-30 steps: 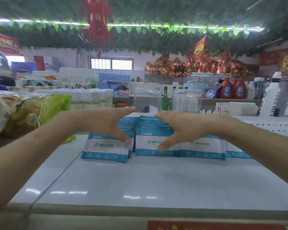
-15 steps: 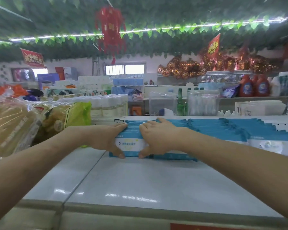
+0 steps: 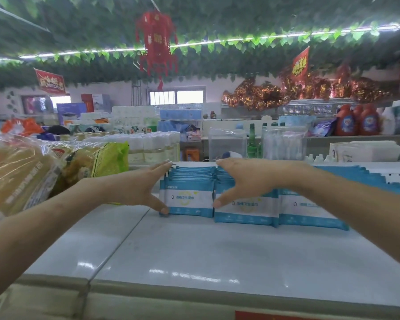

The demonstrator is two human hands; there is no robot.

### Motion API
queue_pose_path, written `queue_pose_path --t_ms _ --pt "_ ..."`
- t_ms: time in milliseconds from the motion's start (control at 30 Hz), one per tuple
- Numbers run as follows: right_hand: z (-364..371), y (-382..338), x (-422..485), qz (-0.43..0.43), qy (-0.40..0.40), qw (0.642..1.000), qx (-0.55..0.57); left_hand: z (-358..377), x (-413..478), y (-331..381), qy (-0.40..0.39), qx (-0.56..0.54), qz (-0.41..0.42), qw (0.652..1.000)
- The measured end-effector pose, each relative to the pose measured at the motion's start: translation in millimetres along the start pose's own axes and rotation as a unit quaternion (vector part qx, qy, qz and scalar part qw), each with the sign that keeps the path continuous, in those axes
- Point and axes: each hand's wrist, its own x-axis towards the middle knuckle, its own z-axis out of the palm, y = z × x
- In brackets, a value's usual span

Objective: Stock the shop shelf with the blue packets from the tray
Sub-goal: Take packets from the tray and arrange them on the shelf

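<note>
The white shelf [image 3: 194, 255] fills the lower half of the view, its glossy top bare in front. At its left end lie clear bags [image 3: 21, 172] of yellowish goods, with one green-edged bag nearest the middle. The blue packets [image 3: 310, 211] stand upright toward the back of the shelf in rows running front to back, white labels facing the person. Three row fronts show side by side and touching, and more blue tops trail off to the right. The front of the leftmost row [image 3: 189, 202] sits slightly farther back than its neighbour's. The left hand [image 3: 136, 188] lies flat against that row's left side, fingers straight along the packet tops and thumb down at the front lower corner. The right hand [image 3: 247, 179] rests over the second row, fingers stretched across the tops, thumb pointing down at the seam between the two rows. Each grip is spread wide and encloses nothing.
</note>
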Motion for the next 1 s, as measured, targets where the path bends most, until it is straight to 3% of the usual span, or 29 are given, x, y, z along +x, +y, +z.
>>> queue_pose_path --t_ms 167,533,667,767,1000 --pt "14 37 -22 0.033 -0.06 0.995 -0.073 3 10 20 0.016 0.069 0.021 0.997" --pt "26 43 -10 -0.018 0.005 0.991 -0.133 9 28 49 0.012 0.133 -0.004 0.991" --pt "21 46 -42 -0.1 0.082 0.99 -0.049 8 12 44 0.021 0.094 -0.008 0.995" --pt "28 52 -56 -0.173 0.131 0.971 -0.097 6 -1 33 0.038 0.093 -0.01 0.995" --pt "38 50 -52 -0.181 0.124 0.971 -0.096 0 -30 18 0.058 0.116 -0.034 0.991"
